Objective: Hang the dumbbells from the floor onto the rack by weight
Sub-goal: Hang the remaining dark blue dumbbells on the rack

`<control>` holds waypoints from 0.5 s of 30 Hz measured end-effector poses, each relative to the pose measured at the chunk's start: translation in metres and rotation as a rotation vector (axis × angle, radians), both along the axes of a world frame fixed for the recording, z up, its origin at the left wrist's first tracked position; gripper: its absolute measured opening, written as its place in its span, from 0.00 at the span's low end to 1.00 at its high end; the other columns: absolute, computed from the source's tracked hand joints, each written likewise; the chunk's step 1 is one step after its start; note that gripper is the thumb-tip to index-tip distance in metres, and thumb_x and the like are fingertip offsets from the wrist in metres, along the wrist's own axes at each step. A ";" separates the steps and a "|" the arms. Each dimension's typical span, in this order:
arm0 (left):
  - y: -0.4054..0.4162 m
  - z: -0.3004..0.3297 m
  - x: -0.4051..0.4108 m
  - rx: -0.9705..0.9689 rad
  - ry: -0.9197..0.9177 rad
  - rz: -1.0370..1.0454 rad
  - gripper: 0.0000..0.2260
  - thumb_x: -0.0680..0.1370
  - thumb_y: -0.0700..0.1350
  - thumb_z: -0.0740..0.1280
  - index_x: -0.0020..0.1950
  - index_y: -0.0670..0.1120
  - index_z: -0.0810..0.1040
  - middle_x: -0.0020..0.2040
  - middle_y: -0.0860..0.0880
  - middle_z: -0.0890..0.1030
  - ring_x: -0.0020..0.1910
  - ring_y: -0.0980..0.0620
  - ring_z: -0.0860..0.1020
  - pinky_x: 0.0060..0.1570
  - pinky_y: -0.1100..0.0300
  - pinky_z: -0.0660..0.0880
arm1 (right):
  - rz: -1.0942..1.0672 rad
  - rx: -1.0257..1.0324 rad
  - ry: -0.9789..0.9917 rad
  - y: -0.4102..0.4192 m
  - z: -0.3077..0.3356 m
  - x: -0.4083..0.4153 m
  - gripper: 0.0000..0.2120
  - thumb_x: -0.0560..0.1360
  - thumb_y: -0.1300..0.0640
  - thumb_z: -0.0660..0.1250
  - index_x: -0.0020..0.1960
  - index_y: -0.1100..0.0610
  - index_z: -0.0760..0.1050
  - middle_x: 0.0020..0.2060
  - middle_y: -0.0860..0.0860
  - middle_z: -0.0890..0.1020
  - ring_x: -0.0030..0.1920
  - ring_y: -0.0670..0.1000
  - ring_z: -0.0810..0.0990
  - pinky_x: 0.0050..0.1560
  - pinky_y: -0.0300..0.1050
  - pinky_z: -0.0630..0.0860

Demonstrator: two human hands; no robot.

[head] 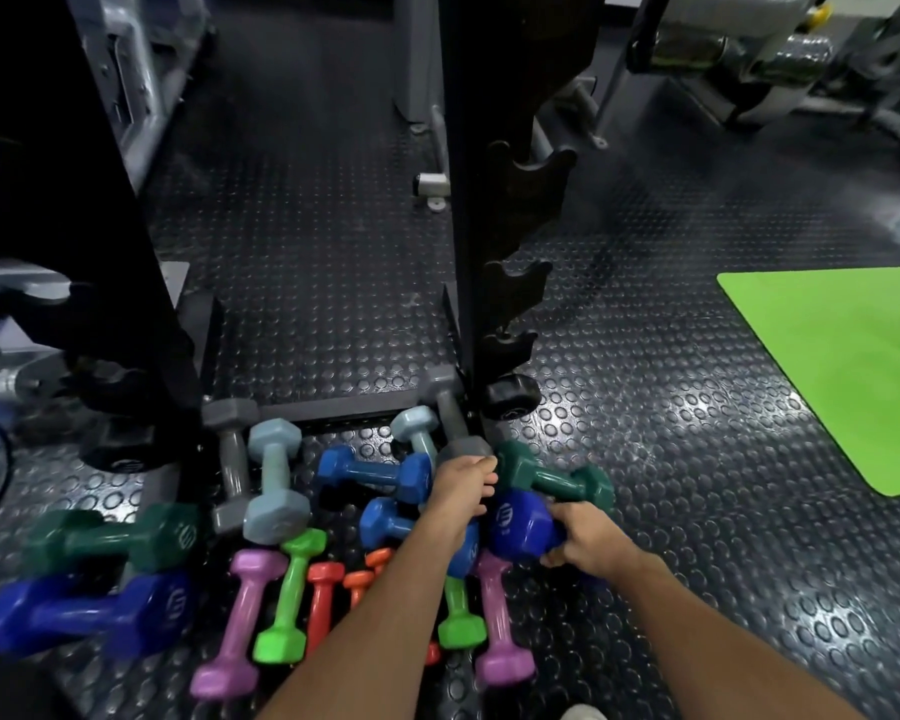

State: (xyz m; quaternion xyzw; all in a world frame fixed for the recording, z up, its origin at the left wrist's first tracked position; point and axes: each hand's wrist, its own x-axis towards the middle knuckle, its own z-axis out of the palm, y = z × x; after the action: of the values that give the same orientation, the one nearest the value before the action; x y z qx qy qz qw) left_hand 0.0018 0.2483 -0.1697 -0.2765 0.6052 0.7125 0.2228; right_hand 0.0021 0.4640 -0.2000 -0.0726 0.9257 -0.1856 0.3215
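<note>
Head view: my right hand (591, 537) grips the heavy, slick purple dumbbell (523, 524) by its handle; my left hand (461, 485), at 12 o'clock, grasps the grey dumbbell (453, 423).

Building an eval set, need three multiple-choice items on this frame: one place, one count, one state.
1. Where does the green mat lie?
A) on the floor, right of the rack
B) under the dumbbells
C) hung on the rack

2. How many pink dumbbells show?
A) one
B) two
C) four

3. What is the right hand doing?
A) resting flat on the floor
B) gripping a dark blue dumbbell
C) holding the mat

Answers:
1 A, it lies flat beyond the right upright.
2 B, one on each side of the arms, the second at.
3 B, its fingers curl round it.
</note>
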 end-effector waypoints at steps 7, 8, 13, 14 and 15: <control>0.003 0.005 0.010 -0.019 0.062 -0.175 0.12 0.78 0.53 0.72 0.59 0.50 0.83 0.56 0.51 0.85 0.58 0.50 0.80 0.48 0.58 0.74 | -0.201 -0.169 -0.070 0.004 0.024 0.005 0.10 0.68 0.65 0.79 0.43 0.54 0.82 0.37 0.47 0.86 0.42 0.44 0.85 0.51 0.43 0.77; 0.001 0.004 0.009 -0.008 0.068 -0.156 0.12 0.78 0.54 0.71 0.59 0.50 0.83 0.56 0.51 0.85 0.58 0.50 0.81 0.49 0.56 0.74 | -0.225 -0.186 -0.079 0.003 0.030 0.005 0.10 0.69 0.66 0.78 0.43 0.55 0.81 0.37 0.47 0.86 0.41 0.43 0.84 0.50 0.42 0.76; -0.007 0.006 0.003 0.017 0.040 0.015 0.14 0.82 0.55 0.67 0.62 0.48 0.81 0.55 0.49 0.84 0.54 0.51 0.82 0.49 0.56 0.75 | -0.287 -0.242 -0.062 -0.004 0.067 -0.007 0.07 0.72 0.61 0.77 0.46 0.56 0.79 0.42 0.50 0.86 0.45 0.47 0.83 0.49 0.41 0.75; -0.008 0.007 0.003 0.027 0.039 0.024 0.15 0.82 0.56 0.66 0.63 0.48 0.80 0.55 0.50 0.85 0.54 0.52 0.82 0.50 0.56 0.75 | -0.317 -0.273 -0.046 -0.005 0.076 -0.010 0.07 0.73 0.62 0.76 0.46 0.55 0.80 0.42 0.49 0.86 0.45 0.47 0.83 0.48 0.40 0.75; -0.008 0.009 0.005 0.040 0.046 0.014 0.17 0.81 0.58 0.66 0.64 0.49 0.80 0.55 0.51 0.85 0.55 0.53 0.82 0.50 0.56 0.76 | -0.354 -0.312 -0.032 -0.008 0.086 -0.013 0.06 0.73 0.63 0.76 0.46 0.55 0.80 0.42 0.50 0.86 0.45 0.48 0.83 0.49 0.41 0.77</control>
State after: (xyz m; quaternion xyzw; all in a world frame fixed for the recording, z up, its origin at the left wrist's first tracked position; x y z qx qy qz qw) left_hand 0.0068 0.2398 -0.1607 -0.2598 0.5938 0.7322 0.2093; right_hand -0.0104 0.4560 -0.1141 0.0449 0.8788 -0.3811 0.2837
